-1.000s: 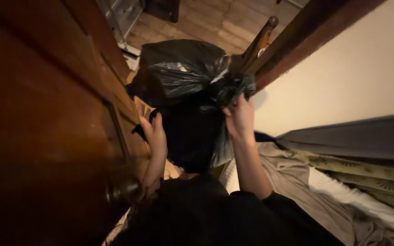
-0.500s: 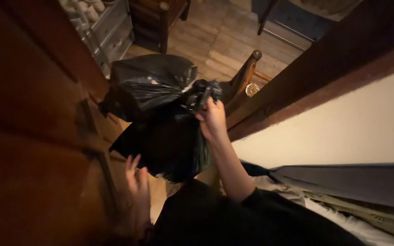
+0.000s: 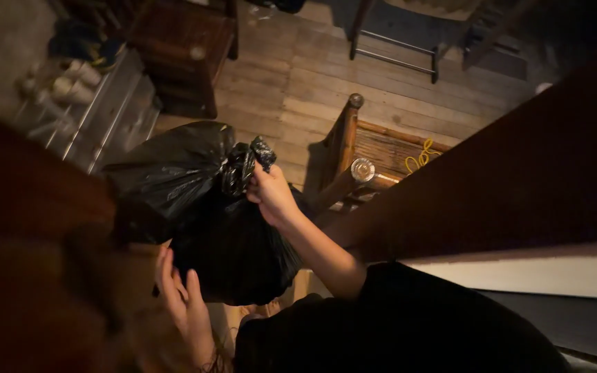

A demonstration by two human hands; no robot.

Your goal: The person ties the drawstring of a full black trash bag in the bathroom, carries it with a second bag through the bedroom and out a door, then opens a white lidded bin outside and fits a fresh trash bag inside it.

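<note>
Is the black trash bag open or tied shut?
Shut: the black trash bag has its neck bunched into a knot, clutched in the right hand.

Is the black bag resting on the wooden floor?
No, the right hand grips the gathered neck of the black bag and holds it in the air, above the wooden floor.

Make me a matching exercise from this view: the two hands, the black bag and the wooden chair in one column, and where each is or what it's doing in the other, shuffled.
1 right hand
2 left hand
3 black bag
4 wooden chair

a stands on the plank floor
b open, under the bag
c grips the gathered neck
d hangs, full and shiny

Pairs: 1-c, 2-b, 3-d, 4-a
</note>
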